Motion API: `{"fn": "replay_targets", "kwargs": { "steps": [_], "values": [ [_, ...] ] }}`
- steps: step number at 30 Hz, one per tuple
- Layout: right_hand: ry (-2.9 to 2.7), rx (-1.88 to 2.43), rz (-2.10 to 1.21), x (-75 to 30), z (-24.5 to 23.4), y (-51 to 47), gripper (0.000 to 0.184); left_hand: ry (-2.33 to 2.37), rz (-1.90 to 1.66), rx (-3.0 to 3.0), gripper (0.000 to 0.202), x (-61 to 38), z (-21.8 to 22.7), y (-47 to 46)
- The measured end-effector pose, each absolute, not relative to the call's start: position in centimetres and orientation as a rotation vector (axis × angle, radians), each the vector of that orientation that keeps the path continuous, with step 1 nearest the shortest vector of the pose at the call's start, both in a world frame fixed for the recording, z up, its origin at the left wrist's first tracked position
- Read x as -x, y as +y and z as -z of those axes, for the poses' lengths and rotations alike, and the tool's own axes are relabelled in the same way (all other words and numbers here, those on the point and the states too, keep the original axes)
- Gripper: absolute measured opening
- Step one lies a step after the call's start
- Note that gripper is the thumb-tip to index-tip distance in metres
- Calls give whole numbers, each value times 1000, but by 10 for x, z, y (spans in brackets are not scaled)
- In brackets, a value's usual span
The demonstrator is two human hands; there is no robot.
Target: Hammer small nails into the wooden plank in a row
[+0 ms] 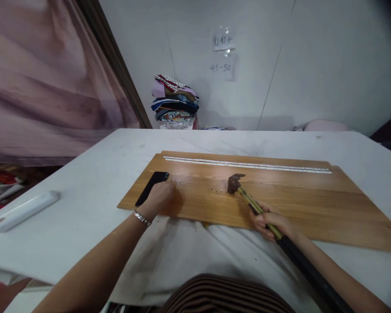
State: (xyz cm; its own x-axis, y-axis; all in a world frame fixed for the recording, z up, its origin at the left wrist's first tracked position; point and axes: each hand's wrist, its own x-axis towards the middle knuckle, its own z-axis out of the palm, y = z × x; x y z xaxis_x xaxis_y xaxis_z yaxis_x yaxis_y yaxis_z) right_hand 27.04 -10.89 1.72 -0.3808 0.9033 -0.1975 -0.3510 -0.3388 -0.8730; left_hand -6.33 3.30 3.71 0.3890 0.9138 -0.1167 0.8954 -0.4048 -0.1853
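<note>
My right hand [275, 221] is wrapped round the handle of a claw hammer [249, 201], which has a brown head and a yellow and black handle. The hammer head is over the middle of a wooden board [299, 195]. Close to the board's left end, my left hand [159, 196] is closed with its fingertips down by a few loose nails [178, 183]. Whatever those fingers may hold is hidden. Beside that hand lies a black phone [151, 187]. A short row of small nail heads [215, 190] shows in the board, left of the hammer head.
Two white measuring strips [247, 165] run along the board's far side. The board lies on a white table [94, 174], with a white plastic handle-like piece [26, 211] at left. Behind the table are folded clothes [176, 104], a wall and a pink curtain [52, 78].
</note>
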Motion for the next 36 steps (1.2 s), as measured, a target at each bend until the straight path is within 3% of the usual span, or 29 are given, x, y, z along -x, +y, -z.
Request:
{"fn": "replay_targets", "kwargs": {
  "steps": [19, 29, 36],
  "values": [
    [-906, 831, -1853, -273, -14, -105, 24, -1771, -448, 2660, 24, 70, -53, 35],
    [-908, 835, -1851, -272, -13, -105, 31, -1765, -233, 2705, 20, 71, -46, 30],
    [-919, 769, -1841, -274, -15, -105, 19, -1754, -79, 2837, 17, 63, -34, 24]
  ]
}}
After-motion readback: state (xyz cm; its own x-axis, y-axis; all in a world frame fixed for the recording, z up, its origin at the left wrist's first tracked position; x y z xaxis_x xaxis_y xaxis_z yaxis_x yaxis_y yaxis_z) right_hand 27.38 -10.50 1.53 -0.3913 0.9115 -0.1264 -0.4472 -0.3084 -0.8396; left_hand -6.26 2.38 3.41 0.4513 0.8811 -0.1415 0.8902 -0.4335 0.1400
